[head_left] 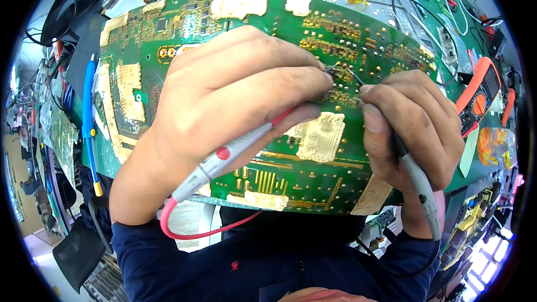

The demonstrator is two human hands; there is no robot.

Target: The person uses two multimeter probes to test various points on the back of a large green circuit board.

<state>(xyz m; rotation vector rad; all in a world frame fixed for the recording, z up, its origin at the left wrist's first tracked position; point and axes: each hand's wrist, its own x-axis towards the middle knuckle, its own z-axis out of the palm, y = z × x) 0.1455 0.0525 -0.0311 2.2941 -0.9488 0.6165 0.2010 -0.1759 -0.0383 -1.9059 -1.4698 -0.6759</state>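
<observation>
A large green circuit board (pixel 358 173) with gold traces and cream-coloured patches lies in front of me. My left hand (pixel 240 84) is closed round a test probe (pixel 224 159), grey with red parts, and a red lead loops from its lower end. In my right hand (pixel 411 123) I grip a second test probe (pixel 418 187), grey and black, with a black lead. Both thin metal tips come close together over small components at the board's upper middle. Whether each tip touches a contact is too small to tell.
An orange-red multimeter (pixel 480 98) stands at the right, near a clear bag (pixel 495 148) with orange contents. A blue pen-like tool (pixel 88 98) lies left of the board. Cables cross the far side of the green bench. A black chair (pixel 84 251) is at lower left.
</observation>
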